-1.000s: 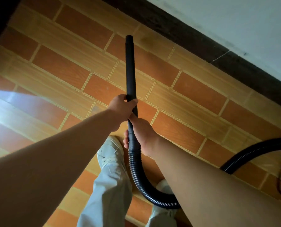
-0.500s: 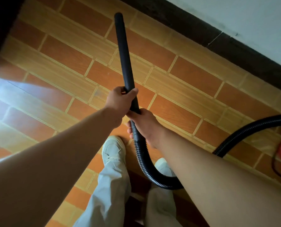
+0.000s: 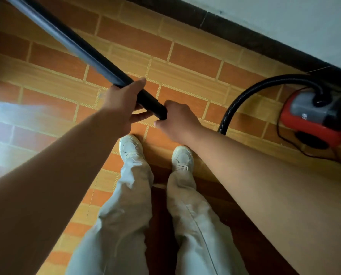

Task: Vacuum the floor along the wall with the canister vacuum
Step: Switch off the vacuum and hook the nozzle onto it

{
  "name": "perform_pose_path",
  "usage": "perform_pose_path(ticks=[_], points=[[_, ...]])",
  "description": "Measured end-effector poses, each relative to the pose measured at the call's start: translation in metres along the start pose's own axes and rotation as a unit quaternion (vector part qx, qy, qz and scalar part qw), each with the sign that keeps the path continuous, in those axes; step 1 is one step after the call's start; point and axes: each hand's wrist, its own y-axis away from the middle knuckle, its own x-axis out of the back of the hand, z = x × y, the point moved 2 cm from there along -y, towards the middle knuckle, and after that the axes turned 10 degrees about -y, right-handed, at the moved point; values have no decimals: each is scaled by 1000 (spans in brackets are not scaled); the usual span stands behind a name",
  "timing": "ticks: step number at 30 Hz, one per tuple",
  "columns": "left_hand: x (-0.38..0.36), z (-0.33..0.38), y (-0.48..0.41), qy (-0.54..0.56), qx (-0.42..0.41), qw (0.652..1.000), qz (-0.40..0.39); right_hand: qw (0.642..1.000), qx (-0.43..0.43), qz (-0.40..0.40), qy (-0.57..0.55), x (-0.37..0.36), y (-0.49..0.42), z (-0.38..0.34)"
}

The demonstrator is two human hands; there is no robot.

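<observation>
Wand (image 3: 76,45) swung leftward, away from the wall (image 3: 284,16); left hand (image 3: 122,102) and right hand (image 3: 177,120) both clasp its stiff, seemingly light lower end.

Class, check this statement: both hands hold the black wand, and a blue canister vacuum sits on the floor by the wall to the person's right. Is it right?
Not quite. The canister vacuum is red with a grey top, not blue, as the head view shows. The rest stands: the left hand and right hand both hold the black wand.
</observation>
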Motion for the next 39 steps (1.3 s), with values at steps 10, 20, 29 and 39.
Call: perform_pose_path(ticks=[10, 20, 29, 39], points=[[-24, 23, 130, 46, 0, 999, -29, 996, 12, 48, 75, 51, 115, -17], [-91, 51, 194, 17, 32, 998, -51, 990, -45, 91, 103, 124, 189, 17], [-207, 61, 230, 19, 54, 995, -87, 974, -110, 160, 121, 210, 233, 104], [-337, 51, 216, 10, 98, 990, -100, 953, -205, 199, 106, 285, 250, 220]])
